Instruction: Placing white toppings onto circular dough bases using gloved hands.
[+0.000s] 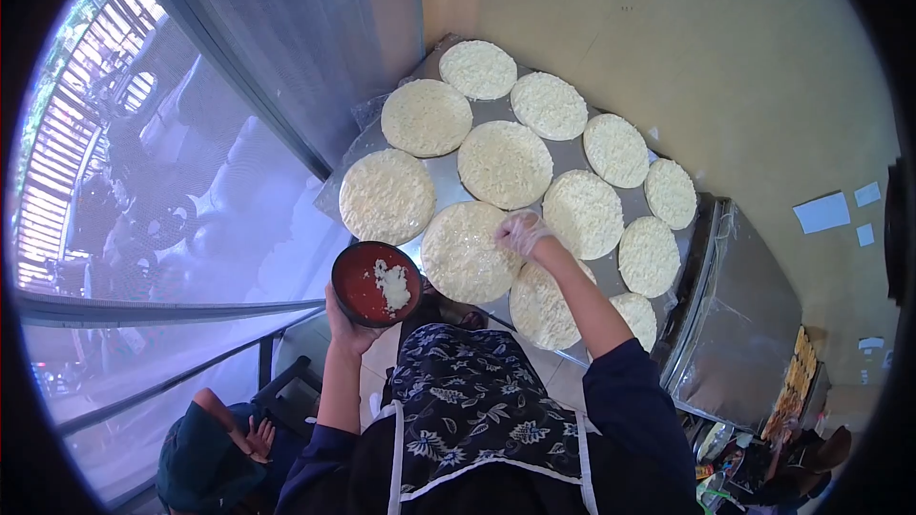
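My left hand (351, 329) is bare and holds up a round bowl (358, 300), black outside and red inside, with a small heap of white crumbly food (393, 286) in it. A clear plastic glove covers my right hand (524, 232), whose fingers are bunched over the right part of a round flat base covered in white shreds (469, 257). Whether those fingers pinch any crumbs cannot be seen. Several similar white-topped rounds (505, 164) lie around it on a metal table (445, 182). My right forearm partly covers another round (547, 307).
A mesh curtain with a metal frame (236, 71) stands at the left, a tan wall (680, 50) behind the table. At the right is a plastic-wrapped metal unit (744, 315). One person (207, 450) is at the lower left, another (809, 458) at the lower right.
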The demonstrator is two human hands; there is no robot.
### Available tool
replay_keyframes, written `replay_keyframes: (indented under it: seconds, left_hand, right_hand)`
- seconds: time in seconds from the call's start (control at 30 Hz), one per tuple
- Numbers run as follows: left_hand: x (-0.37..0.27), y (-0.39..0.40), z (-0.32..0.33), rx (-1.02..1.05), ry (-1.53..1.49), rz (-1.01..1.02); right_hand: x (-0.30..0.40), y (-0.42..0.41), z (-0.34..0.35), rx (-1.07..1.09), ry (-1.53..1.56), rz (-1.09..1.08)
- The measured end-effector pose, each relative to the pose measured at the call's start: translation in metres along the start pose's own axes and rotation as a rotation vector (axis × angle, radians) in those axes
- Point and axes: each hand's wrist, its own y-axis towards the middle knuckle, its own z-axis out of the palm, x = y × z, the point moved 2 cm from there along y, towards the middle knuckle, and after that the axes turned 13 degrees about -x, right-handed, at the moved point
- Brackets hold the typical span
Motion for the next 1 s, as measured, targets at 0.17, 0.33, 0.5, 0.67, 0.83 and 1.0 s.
replay_keyframes:
  seconds: [0.17,0.33,0.5,0.67,0.83,1.0]
  left_hand:
    - [0.003,-0.003,-0.005,-0.001,0.049,0.014]
    - [0.010,-0.005,0.006,0.058,0.104,-0.005]
    - [0.021,0.000,0.029,0.113,0.247,-0.123]
    - [0.014,0.003,0.015,0.094,0.244,-0.248]
    - [-0.003,0.003,-0.008,0.038,0.276,-0.316]
    - [-0.015,0.014,-0.027,0.033,0.296,-0.343]
  right_hand:
    - [0.017,-0.018,0.012,-0.051,-0.109,-0.024]
    - [0.108,-0.046,-0.021,-0.231,0.442,-0.304]
    - [0.174,-0.069,0.011,-0.107,-0.100,-0.431]
    - [0.183,-0.099,0.052,0.071,0.109,-0.139]
    - [0.216,-0.103,0.052,0.158,0.028,0.034]
    - [0.233,-0.082,0.071,0.335,0.062,-0.159]
